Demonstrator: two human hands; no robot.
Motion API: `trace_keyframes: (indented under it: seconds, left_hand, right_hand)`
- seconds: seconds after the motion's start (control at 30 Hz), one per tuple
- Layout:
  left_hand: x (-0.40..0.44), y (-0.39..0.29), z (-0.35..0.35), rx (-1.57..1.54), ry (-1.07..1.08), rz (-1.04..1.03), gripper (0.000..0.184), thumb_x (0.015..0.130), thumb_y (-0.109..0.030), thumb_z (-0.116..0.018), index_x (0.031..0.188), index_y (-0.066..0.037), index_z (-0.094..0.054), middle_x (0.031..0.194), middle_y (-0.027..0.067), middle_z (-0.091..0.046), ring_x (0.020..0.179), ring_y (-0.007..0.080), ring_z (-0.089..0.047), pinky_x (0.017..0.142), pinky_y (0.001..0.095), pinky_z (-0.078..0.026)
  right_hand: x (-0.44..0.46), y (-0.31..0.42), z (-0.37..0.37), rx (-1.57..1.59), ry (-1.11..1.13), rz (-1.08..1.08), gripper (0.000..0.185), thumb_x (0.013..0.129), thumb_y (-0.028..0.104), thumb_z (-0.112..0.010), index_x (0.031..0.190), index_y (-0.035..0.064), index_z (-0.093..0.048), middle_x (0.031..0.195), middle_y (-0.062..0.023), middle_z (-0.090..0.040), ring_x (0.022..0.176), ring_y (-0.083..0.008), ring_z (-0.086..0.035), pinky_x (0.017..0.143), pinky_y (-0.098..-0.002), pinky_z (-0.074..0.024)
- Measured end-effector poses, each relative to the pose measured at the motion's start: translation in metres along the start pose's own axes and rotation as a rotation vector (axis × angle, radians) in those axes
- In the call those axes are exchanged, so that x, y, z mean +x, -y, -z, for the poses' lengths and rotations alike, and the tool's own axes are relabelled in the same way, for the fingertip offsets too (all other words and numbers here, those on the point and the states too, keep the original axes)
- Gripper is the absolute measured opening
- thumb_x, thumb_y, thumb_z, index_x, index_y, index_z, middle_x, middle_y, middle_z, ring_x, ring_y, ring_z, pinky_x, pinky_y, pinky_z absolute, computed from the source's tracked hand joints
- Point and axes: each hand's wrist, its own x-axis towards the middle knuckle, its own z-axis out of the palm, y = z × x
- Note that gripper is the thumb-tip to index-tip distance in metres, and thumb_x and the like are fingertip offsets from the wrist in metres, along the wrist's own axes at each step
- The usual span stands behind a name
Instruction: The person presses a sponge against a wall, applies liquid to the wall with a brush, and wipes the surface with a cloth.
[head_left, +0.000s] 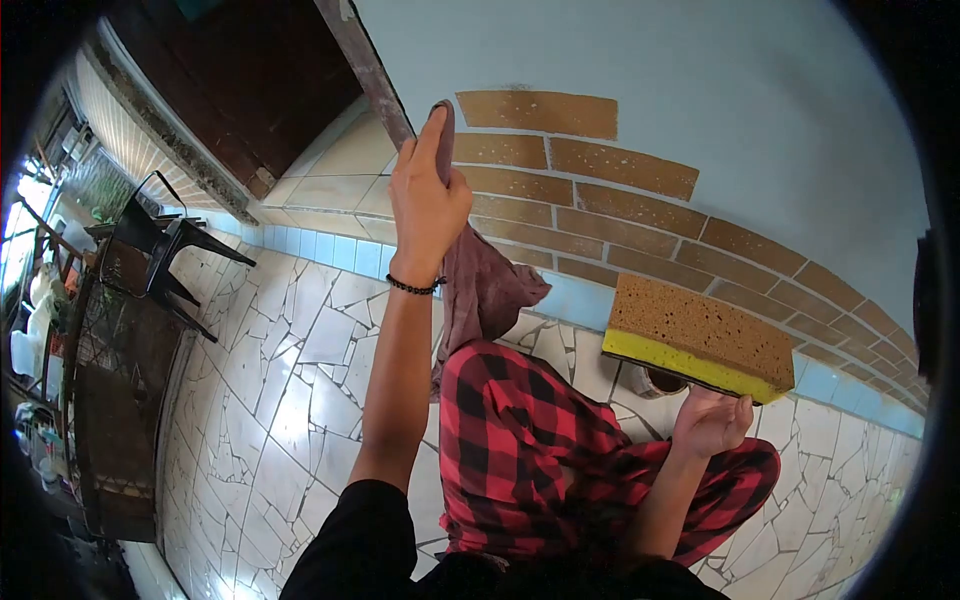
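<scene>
My left hand (428, 205), a dark beaded bracelet at its wrist, is raised to the left edge of the brick-patterned wall. A mauve cloth (480, 285) is gripped in it, bunched at the fingertips and hanging down to my knee. My right hand (712, 422) holds a sponge float (690, 335) from below. The float has a brown porous face, a yellow layer and a dark backing; its grip is hidden. Tan brick shapes (625, 170) with pale joints cover the lower wall, several of them speckled with white.
A small cup-like container (655, 382) stands on the floor behind the float, partly hidden. My knees in checked trousers (530, 440) are over the cracked-pattern tiled floor (290, 400). Light blue tiles (330, 248) edge the wall's foot. A black chair (170, 245) stands at left, near a dark doorway (250, 80).
</scene>
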Motion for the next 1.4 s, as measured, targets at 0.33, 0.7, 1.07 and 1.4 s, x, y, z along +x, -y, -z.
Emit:
trace_keyframes:
  seconds: [0.33, 0.7, 1.07, 1.4]
  left_hand:
    - [-0.026, 0.023, 0.001, -0.054, -0.115, 0.004, 0.072, 0.079, 0.008, -0.058, 0.151, 0.002, -0.052, 0.145, 0.0285, -0.060, 0.135, 0.0439, -0.058, 0.116, 0.0470, -0.044]
    - [-0.077, 0.049, 0.064, -0.022, -0.246, 0.190, 0.061, 0.097, 0.003, -0.065, 0.156, 0.002, -0.047, 0.161, 0.0224, -0.049, 0.148, 0.0339, -0.047, 0.125, 0.0430, -0.035]
    - [-0.090, 0.085, 0.120, 0.410, -0.391, 0.084, 0.059, 0.098, -0.007, -0.074, 0.153, 0.001, -0.053, 0.155, 0.0240, -0.055, 0.141, 0.0374, -0.055, 0.119, 0.0448, -0.043]
    - [-0.095, 0.134, 0.124, 0.367, -0.438, 0.098, 0.067, 0.098, -0.022, -0.075, 0.154, 0.003, -0.049, 0.158, 0.0234, -0.052, 0.142, 0.0393, -0.054, 0.121, 0.0469, -0.043]
  right_hand:
    - [0.016, 0.029, -0.013, 0.024, 0.127, 0.101, 0.062, 0.100, 0.022, -0.064, 0.155, -0.0001, -0.047, 0.158, -0.0161, -0.052, 0.149, -0.0309, -0.045, 0.128, -0.0501, -0.0300]
    - [-0.006, 0.055, 0.075, -0.594, -0.233, 0.080, 0.084, 0.076, -0.001, -0.085, 0.150, 0.0041, -0.046, 0.142, -0.0093, -0.060, 0.133, -0.0258, -0.058, 0.116, -0.0428, -0.0444]
    - [0.013, 0.157, 0.113, -0.689, -0.139, 0.253, 0.061, 0.081, -0.003, -0.081, 0.136, 0.0043, -0.056, 0.121, -0.0039, -0.064, 0.106, -0.0157, -0.063, 0.084, -0.0298, -0.0533]
    - [-0.108, 0.327, 0.233, -1.163, -0.694, 0.384, 0.053, 0.084, -0.012, -0.070, 0.128, 0.0054, -0.048, 0.147, -0.0192, -0.056, 0.136, -0.0325, -0.057, 0.114, -0.0428, -0.0508]
